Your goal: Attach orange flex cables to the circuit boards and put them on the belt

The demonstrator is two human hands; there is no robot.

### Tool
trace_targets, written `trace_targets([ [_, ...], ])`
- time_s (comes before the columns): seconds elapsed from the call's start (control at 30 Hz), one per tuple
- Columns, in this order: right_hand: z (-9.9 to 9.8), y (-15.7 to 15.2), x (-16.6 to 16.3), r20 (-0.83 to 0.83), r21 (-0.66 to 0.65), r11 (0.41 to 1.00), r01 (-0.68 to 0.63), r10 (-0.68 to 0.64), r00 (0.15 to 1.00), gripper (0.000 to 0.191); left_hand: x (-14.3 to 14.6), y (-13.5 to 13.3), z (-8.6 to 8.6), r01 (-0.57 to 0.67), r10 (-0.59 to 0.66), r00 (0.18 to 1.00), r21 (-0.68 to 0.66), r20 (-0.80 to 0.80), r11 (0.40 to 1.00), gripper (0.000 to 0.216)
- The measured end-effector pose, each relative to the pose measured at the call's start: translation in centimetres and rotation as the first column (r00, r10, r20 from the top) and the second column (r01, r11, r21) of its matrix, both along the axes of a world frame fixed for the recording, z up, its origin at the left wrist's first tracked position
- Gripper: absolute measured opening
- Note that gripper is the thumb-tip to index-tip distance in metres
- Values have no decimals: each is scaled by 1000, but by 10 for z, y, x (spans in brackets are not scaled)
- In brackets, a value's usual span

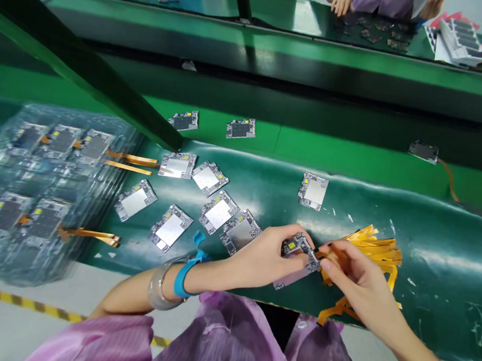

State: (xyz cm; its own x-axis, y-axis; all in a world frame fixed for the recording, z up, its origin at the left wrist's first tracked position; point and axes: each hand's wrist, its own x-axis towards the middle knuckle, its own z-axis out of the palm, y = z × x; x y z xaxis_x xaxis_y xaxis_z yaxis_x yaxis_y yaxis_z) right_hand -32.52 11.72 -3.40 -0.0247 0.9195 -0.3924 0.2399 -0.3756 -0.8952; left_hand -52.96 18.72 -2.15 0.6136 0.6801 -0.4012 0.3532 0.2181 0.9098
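Observation:
My left hand (267, 255) is closed around a circuit board (292, 246), holding it tilted above the green mat near the front edge. At the board's right edge, my right hand (352, 266) pinches an orange flex cable (325, 256); its end meets the board, but I cannot tell whether it is seated. A pile of orange flex cables (377, 251) lies just behind and beside my right hand. Left of my left hand, several loose boards rest on the mat, the nearest board (240, 232) partly covered by the hand. A blue wrist strap (184, 278) circles my left wrist.
Stacked clear plastic trays (57, 180) with boards and cables stand at the left. A green post (108, 85) slants down to the mat. Behind runs a green belt (276, 136) with a few boards. Across it, a co-worker's hand (340, 1) rests by more boards.

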Motion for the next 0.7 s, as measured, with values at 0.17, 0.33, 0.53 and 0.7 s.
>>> trace_targets([
  [0.17, -13, -9, -10, 159, 147, 983, 106, -130, 979, 22, 2, -14, 6, -34, 37, 998, 51, -57, 998, 23],
  [0.33, -10, -10, -13, 182, 232, 959, 166, -210, 961, 18, 2, -22, 9, -53, 60, 997, 148, -46, 988, 22],
  [0.53, -11, -11, -11, 220, 286, 941, 180, -248, 944, 19, 3, -22, 11, -68, 76, 997, 198, -29, 978, 20],
  [0.7, -15, -10, -11, 231, 315, 935, 160, -239, 943, 18, 4, -22, 10, -79, 85, 996, 194, -20, 978, 19],
])
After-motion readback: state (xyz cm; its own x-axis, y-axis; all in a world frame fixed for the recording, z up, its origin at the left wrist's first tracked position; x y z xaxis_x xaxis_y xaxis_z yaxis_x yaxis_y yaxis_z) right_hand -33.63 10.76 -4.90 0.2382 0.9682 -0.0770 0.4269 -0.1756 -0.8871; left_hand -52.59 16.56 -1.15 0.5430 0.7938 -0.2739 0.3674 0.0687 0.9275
